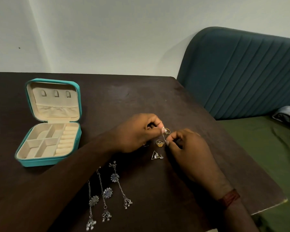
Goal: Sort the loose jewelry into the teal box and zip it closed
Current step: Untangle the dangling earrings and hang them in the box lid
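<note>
Hands pinch a thin chain (163, 137) at centre: left hand (137, 133) its top, right hand (186, 148) its bottom; light, limp, tangle-prone, so grip the ends; box (49, 162) open at nine o'clock.

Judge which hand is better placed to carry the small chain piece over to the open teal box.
Probably left. The left hand pinches the chain piece at its top and lies nearer the teal box; the right hand is on the far side.
</note>
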